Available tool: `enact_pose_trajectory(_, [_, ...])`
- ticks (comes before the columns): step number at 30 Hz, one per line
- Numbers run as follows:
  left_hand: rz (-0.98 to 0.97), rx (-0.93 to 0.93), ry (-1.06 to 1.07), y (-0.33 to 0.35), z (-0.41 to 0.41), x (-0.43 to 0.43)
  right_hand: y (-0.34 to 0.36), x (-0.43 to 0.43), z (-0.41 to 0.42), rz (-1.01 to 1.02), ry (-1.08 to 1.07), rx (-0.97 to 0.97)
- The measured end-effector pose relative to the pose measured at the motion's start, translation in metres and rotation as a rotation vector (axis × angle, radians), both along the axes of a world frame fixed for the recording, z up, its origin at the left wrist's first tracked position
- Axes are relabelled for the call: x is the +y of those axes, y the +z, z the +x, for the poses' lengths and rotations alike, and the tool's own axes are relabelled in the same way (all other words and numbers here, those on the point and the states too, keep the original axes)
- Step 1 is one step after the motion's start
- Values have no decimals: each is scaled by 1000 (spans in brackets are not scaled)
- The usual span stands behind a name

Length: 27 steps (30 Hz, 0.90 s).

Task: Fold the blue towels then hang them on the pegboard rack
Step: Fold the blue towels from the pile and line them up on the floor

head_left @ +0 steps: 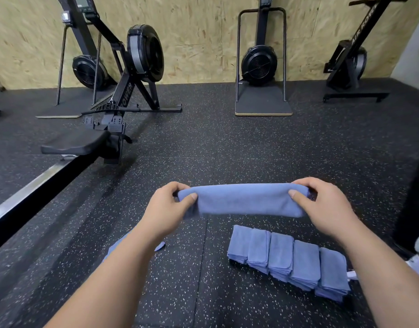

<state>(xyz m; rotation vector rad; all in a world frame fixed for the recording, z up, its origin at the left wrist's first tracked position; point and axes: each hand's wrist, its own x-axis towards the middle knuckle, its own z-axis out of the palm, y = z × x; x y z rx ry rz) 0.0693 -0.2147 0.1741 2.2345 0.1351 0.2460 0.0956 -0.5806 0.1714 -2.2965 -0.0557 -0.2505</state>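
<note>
A folded blue towel [244, 200] is stretched level in the air above the floor. My left hand [170, 209] pinches its left end and my right hand [322, 204] pinches its right end, thumbs on the near face. Below on the floor lies a row of several stacks of folded blue towels [286, 259], under and left of my right forearm. Another blue towel [123, 242] lies on the floor, mostly hidden by my left forearm. No pegboard rack is in view.
Black speckled rubber floor [203, 150] spreads ahead. A rowing machine [114, 102] with its rail stands at the left. Two more fan machines [260, 65] stand against the chipboard wall. A dark object [414, 204] and white items sit at the right edge.
</note>
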Motion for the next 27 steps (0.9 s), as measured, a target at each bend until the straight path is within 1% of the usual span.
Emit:
enact_pose_trajectory(2, [-245, 15, 10, 4, -1, 0, 0, 2, 2, 238, 10, 45])
enact_pose_trajectory(4, [-370, -10, 23, 5, -1, -1, 1, 6, 2, 438, 23, 74])
enact_pose_trajectory(6, [-399, -53, 58, 6, -1, -3, 1, 9, 2, 571, 1, 63])
enact_pose_trajectory(10, [-432, -74, 130, 6, 2, -5, 1, 12, 3, 641, -84, 29])
enact_pose_trajectory(14, [-388, -83, 196, 6, 2, -5, -1, 12, 2, 646, -142, 39])
enact_pose_trajectory(17, [-277, -40, 207, -3, 3, -6, -8, 13, 1, 605, -153, 79])
enact_pose_trajectory(19, [-267, 31, 208, -12, 4, -8, -14, 15, 2, 550, -162, 124])
enact_pose_trajectory(22, [-301, 119, 172, -20, 4, -13, -23, 18, 4, 447, -191, 149])
enact_pose_trajectory(24, [-283, 140, 148, -21, 4, -20, -22, 23, 4, 372, -200, 130])
enact_pose_trajectory(27, [-212, 122, 112, -15, 5, -35, -10, 37, -1, 231, -183, 76])
